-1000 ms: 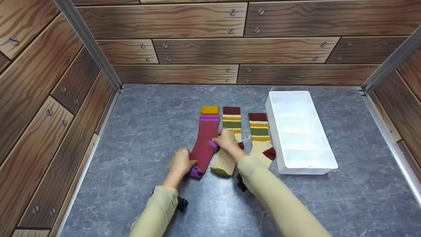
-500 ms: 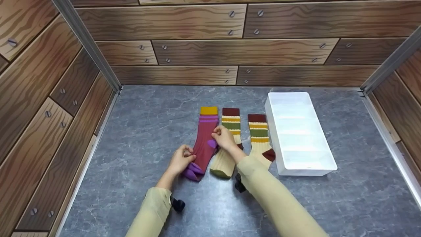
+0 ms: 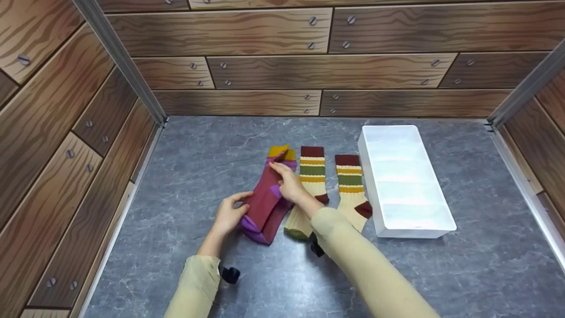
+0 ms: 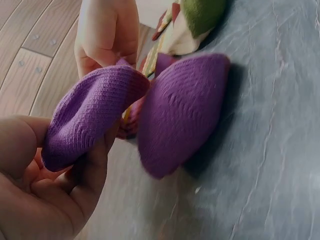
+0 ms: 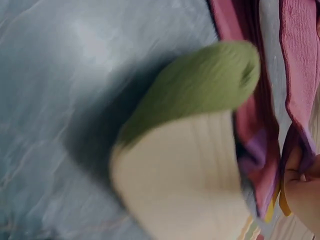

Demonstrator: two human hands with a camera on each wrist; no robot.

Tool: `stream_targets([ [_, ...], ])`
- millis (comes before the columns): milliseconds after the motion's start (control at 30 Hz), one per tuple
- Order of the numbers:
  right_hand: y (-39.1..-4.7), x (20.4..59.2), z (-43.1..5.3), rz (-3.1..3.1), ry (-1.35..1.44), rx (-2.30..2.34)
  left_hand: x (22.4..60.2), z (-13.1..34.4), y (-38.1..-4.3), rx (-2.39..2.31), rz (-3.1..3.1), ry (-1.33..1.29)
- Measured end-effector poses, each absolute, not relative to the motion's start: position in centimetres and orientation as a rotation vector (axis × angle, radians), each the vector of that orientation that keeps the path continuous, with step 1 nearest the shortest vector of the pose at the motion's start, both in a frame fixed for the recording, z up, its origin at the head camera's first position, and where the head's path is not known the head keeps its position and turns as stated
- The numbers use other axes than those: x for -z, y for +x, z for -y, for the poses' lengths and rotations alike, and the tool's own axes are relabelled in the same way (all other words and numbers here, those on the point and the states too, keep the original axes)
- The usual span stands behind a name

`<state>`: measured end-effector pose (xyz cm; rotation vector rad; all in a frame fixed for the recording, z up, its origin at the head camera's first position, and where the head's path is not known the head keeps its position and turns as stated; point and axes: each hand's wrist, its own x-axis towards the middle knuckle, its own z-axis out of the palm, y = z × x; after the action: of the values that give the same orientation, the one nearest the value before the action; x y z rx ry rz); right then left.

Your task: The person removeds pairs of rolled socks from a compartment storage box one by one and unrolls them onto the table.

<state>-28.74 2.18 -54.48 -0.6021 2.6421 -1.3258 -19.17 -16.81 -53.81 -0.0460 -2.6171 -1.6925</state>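
Observation:
Two maroon socks with purple toes and heels and mustard cuffs lie one over the other in the head view. My left hand (image 3: 228,214) grips the left edge of the upper maroon sock (image 3: 260,201) near its purple toe (image 4: 92,110). Its purple heel (image 5: 295,145) is pinched by my right hand (image 3: 292,185), whose fingers reach toward the cuff. That sock is partly raised, and its cuff is folded over at one corner. Beneath it, the lower maroon sock (image 3: 274,223) stays on the grey surface. Beside my right hand lies a cream striped sock (image 3: 312,172), partly covered by the forearm.
A second cream striped sock (image 3: 351,187) lies further right, next to a white divided box (image 3: 375,194) with several compartments. Wood-patterned walls (image 3: 265,73) enclose the grey marbled surface (image 3: 198,154) at the back and sides.
The upper maroon sock has been lifted and shifted left off the lower one, its cuff folding. My left hand has moved slightly up and left; my right hand has moved left.

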Motion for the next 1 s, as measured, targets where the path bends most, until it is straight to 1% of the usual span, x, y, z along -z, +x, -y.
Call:
stream_targets([
  [233,-28.1,55.1,-0.5,-2.600,-0.675,1.245,54.4,18.3,-18.2,1.579,2.660,-0.006],
  [333,-27.8,55.4,0.0,-2.634,-0.723,1.277,54.8,19.0,-17.7,1.546,2.662,0.035],
  [467,-27.6,55.4,0.6,-2.721,-0.742,1.318,55.0,19.6,-17.0,1.545,2.676,0.178],
  [567,-27.5,55.6,0.9,-2.755,-0.769,1.264,55.2,19.8,-16.8,1.565,2.682,0.277],
  [667,-27.3,55.8,1.3,-2.759,-0.840,1.172,55.4,19.9,-16.7,1.564,2.677,0.306],
  [833,-26.7,56.0,1.9,-2.737,-0.909,1.012,55.1,20.4,-16.7,1.510,2.774,0.252],
  [1000,-26.6,56.1,1.7,-2.760,-0.869,0.966,53.2,20.7,-18.0,1.280,3.128,0.127],
])
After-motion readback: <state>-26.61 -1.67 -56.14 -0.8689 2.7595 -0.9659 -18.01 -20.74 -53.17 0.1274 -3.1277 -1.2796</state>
